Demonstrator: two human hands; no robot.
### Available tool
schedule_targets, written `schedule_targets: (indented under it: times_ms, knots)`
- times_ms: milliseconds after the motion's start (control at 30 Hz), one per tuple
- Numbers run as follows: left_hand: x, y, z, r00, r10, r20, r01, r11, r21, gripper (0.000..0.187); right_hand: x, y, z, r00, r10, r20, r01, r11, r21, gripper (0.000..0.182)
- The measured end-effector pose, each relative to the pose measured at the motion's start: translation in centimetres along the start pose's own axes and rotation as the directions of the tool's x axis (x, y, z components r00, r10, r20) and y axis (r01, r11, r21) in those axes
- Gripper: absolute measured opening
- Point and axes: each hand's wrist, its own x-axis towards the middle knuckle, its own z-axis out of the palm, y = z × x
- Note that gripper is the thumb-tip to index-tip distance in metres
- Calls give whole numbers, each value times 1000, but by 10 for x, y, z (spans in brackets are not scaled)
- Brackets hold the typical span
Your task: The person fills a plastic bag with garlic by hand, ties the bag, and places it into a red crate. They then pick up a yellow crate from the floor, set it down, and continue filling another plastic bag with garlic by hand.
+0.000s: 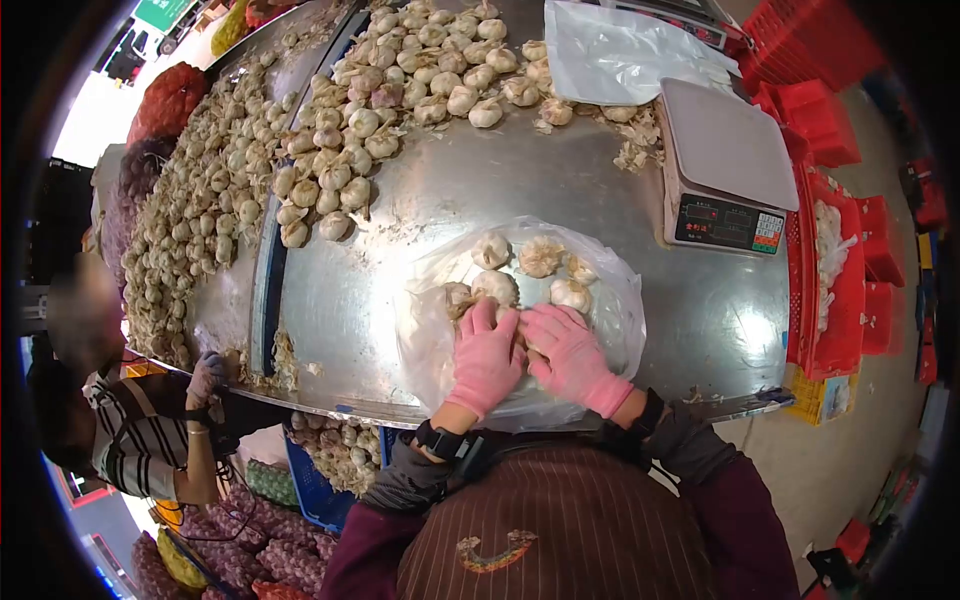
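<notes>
A clear plastic bag [625, 290] lies spread on the metal table with several garlic bulbs [541, 256] on it. My left hand [487, 362], in a pink glove, bends its fingers down against a garlic bulb [494, 287] near the bag's middle. Close beside it, my right hand [575, 362], gloved the same way, has its fingers curled inward over a bulb that they mostly cover. Another bulb [571, 294] sits just beyond the right fingers.
Loose garlic is heaped at the table's [480, 180] far side. A digital scale [728, 150] stands at right, beside a stack of plastic bags [635, 50]. Red crates [835, 290] line the right edge. Across a blue divider, a co-worker's gloved hand [206, 377] rests near smaller garlic [200, 215].
</notes>
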Motion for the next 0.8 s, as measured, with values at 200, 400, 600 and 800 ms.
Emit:
schedule_targets:
  times_ms: [200,400,600,800]
  knots:
    - [-4,-14,-41,942,-126,-311,261,856,446,50,38,40,-44,832,457,-315,-555,681,-478,54]
    - [-3,-130,-38,745,-608,-275,428,751,-503,39,27,134,-32,767,641,-20,-641,768,20,30]
    - [18,-34,-129,702,-479,-527,-44,710,-703,18,66,40,-111,795,604,-55,-446,644,621,23]
    - [18,-75,-130,818,-461,-343,497,868,19,47,81,64,-117,796,468,-384,-274,844,461,34]
